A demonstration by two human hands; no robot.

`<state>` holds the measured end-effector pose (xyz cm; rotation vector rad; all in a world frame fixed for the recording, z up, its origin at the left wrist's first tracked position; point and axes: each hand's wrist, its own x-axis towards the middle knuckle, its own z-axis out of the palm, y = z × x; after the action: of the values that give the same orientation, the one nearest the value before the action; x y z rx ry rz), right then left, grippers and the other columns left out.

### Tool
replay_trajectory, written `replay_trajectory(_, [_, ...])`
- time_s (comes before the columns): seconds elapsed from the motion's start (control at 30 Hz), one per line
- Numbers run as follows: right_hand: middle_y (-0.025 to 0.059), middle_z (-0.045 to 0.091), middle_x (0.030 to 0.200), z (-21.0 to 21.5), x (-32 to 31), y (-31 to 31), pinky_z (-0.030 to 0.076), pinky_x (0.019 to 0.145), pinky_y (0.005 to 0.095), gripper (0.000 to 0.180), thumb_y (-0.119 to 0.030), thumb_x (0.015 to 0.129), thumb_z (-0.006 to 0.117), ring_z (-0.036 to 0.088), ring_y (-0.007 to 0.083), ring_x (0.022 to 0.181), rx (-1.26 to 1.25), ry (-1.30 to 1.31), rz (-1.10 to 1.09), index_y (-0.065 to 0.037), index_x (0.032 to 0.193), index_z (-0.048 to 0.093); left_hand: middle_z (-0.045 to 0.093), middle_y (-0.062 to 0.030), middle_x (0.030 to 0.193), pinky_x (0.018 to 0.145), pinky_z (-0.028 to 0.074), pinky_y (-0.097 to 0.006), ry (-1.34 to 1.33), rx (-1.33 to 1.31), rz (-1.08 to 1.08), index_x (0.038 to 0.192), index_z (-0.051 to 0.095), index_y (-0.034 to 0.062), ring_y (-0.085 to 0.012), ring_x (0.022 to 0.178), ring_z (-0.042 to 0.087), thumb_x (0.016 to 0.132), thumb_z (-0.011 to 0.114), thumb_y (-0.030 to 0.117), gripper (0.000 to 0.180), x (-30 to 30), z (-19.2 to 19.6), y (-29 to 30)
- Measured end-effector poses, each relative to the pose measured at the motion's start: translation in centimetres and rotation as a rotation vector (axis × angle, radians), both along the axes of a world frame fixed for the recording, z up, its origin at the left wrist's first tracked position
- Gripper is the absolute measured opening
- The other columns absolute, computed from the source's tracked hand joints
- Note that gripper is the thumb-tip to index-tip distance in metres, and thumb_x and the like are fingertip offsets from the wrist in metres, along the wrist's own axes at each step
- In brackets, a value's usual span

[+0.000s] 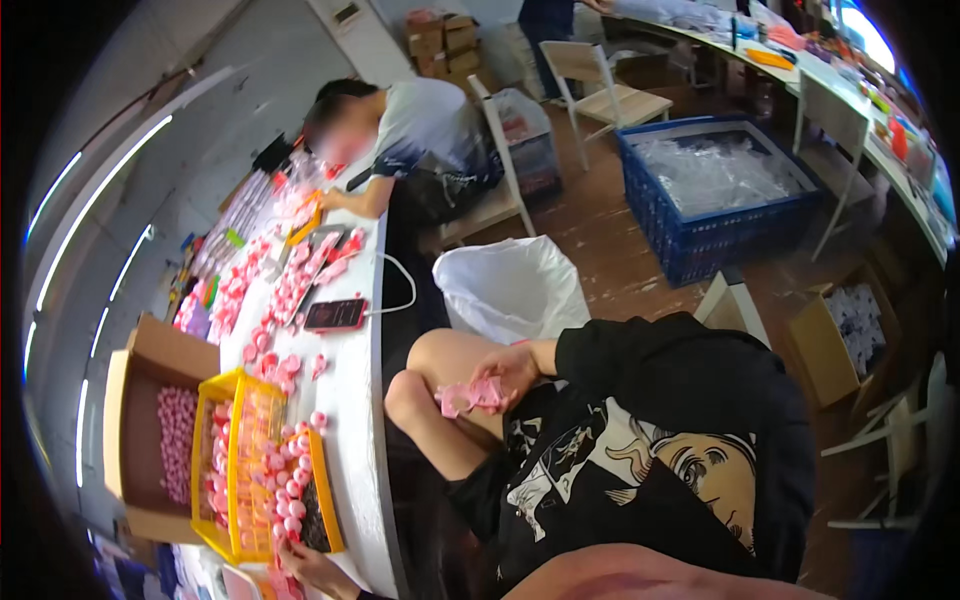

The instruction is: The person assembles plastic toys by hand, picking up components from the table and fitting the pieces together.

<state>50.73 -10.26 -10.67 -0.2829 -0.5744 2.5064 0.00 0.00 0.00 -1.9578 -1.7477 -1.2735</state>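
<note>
My right hand is closed over my lap, holding a pink plastic piece with rounded parts. The details of the piece are blurred. At the lower left my left hand reaches to the front end of a yellow tray. Its fingertips are bent in against a small pink ball, and part of their grip is hidden. More pink and white balls are heaped in the tray, beside dark small parts. A yellow basket with pink pieces stands right behind it.
On the white table lie loose pink pieces and a cabled phone. An open carton holds pink balls. A white-lined bin stands beside my knees. Farther along, a co-worker sits bent over the table. A blue crate holds clear bags.
</note>
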Motion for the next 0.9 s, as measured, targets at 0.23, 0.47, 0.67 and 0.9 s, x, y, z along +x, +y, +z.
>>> replay_trajectory(0.23, [0.0195, 0.062, 0.092, 1.8, 1.3, -0.2, 0.041, 0.049, 0.0251, 0.044, -0.036, 0.092, 0.044, 0.054, 0.0204, 0.062, 0.109, -0.142, -0.092, 0.003, 0.11, 0.056, 0.062, -0.0192, 0.106, 0.08, 0.051, -0.034, -0.009, 0.125, -0.026, 0.113, 0.057, -0.0039, -0.0297, 0.093, 0.062, 0.092, 0.053, 0.003, 0.023, 2.2, 1.9, -0.3])
replay_trajectory(0.47, [0.0219, 0.063, 0.095, 4.2, 0.4, -1.1, 0.043, 0.051, 0.0282, 0.042, -0.033, 0.09, 0.048, 0.058, 0.0216, 0.065, 0.183, -0.143, -0.093, 0.004, 0.106, 0.058, 0.061, -0.0195, 0.103, 0.079, 0.049, -0.036, 0.096, 0.164, -0.017, 0.112, 0.056, -0.0044, -0.0323, 0.092, 0.06, 0.092, 0.05, 0.003, 0.022, 1.6, 1.8, -0.3])
replay_trajectory(0.67, [0.0216, 0.065, 0.098, 7.2, 2.7, -1.9, 0.05, 0.063, 0.0278, 0.041, -0.032, 0.088, 0.05, 0.064, 0.0245, 0.076, 0.228, -0.175, -0.166, 0.003, 0.106, 0.06, 0.061, -0.0198, 0.101, 0.076, 0.05, -0.037, 0.105, 0.192, -0.065, 0.11, 0.056, -0.0039, -0.034, 0.089, 0.061, 0.092, 0.05, 0.002, 0.02, 3.5, 2.6, -0.9])
replay_trajectory(0.9, [0.0037, 0.055, 0.082, 7.7, 6.4, 0.6, 0.044, 0.074, 0.0281, 0.017, -0.017, 0.086, 0.053, 0.053, 0.0121, 0.071, -0.012, 0.201, -0.359, -0.002, 0.094, 0.053, 0.062, -0.022, 0.103, 0.079, 0.05, -0.039, 0.346, 0.272, 0.044, 0.115, 0.056, -0.0017, -0.0363, 0.094, 0.061, 0.091, 0.054, 0.009, 0.026, -0.2, -0.6, 1.8])
